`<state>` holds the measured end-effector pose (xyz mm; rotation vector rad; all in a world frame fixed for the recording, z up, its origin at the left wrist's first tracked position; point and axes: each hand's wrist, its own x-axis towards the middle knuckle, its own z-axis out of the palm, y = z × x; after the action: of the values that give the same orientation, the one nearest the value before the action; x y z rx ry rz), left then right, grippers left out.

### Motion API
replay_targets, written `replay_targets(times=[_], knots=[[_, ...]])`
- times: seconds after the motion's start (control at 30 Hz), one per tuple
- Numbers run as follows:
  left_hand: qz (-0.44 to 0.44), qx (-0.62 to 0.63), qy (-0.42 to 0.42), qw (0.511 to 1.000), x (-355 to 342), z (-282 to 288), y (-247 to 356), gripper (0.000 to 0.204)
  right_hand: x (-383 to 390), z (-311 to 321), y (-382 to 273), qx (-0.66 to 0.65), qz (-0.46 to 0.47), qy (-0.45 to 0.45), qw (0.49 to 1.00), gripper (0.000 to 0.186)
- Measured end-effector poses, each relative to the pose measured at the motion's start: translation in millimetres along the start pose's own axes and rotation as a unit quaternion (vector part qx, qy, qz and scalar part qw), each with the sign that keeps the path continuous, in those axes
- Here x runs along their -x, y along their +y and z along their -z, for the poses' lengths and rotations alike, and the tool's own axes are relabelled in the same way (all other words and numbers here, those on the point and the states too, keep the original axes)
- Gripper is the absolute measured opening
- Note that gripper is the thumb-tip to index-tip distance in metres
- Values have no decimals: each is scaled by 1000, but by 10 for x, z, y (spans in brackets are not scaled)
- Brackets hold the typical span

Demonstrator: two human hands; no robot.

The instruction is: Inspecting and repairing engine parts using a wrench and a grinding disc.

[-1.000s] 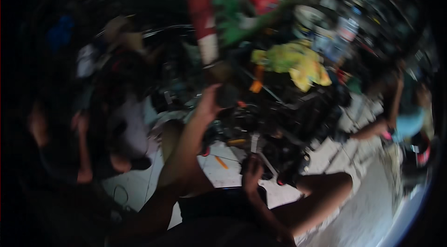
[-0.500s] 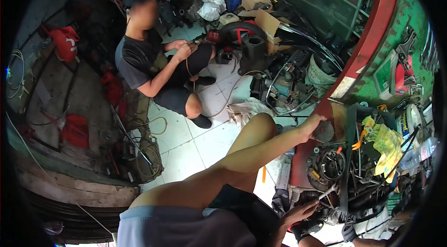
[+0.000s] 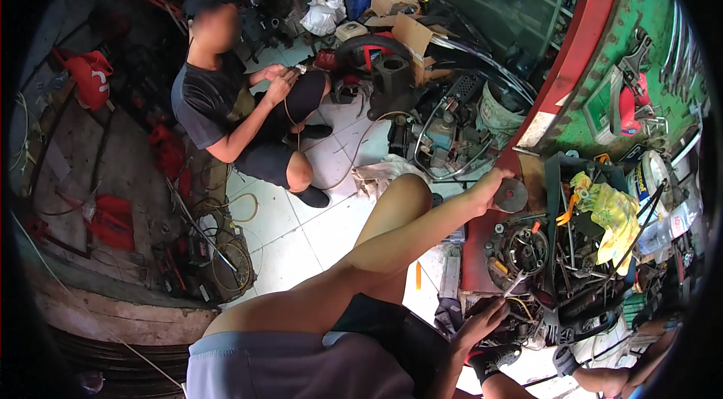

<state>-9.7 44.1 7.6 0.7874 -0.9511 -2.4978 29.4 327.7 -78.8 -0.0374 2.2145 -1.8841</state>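
My left hand [image 3: 492, 188] grips a dark round metal disc [image 3: 510, 196] with a central hole, beside a wooden block [image 3: 532, 172] at the workbench. Below it lies a circular metal assembly [image 3: 527, 241] with a cylindrical yellow part [image 3: 498, 266] on it. My right hand [image 3: 482, 318], low at the right, grips a silver metal tool [image 3: 516, 284] that points up toward that assembly. A yellow cloth [image 3: 617, 222] and an orange-handled tool [image 3: 568, 214] lie among the clutter right of my hands.
A co-worker [image 3: 230, 105] squats at the left, handling a small part and hose. Engine parts [image 3: 444, 132], cardboard boxes [image 3: 407, 30] and a bucket [image 3: 497, 113] crowd the floor behind. A green tool board [image 3: 625, 90] stands at right. Another person's leg [image 3: 606, 376] shows at lower right.
The view has swung from blurred to steady, now showing the co-worker fully. Since half a second ago, my left hand and disc appear slightly up-left; the right hand's tool has shifted up-left too.
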Motion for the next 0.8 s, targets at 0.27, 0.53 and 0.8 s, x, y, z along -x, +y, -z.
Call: replay_targets(times=[0.27, 0.53, 0.8], knots=[[22, -20, 15, 999, -46, 119, -179, 26, 510, -7, 155, -37, 2, -24, 999, 46], [10, 31, 30, 999, 830, 647, -340, 28, 515, -38, 752, -242, -408, -221, 852, 22], [-466, -41, 91, 879, 3195, 586, 1074, 61, 474, 214, 726, -351, -391, -252, 813, 17]])
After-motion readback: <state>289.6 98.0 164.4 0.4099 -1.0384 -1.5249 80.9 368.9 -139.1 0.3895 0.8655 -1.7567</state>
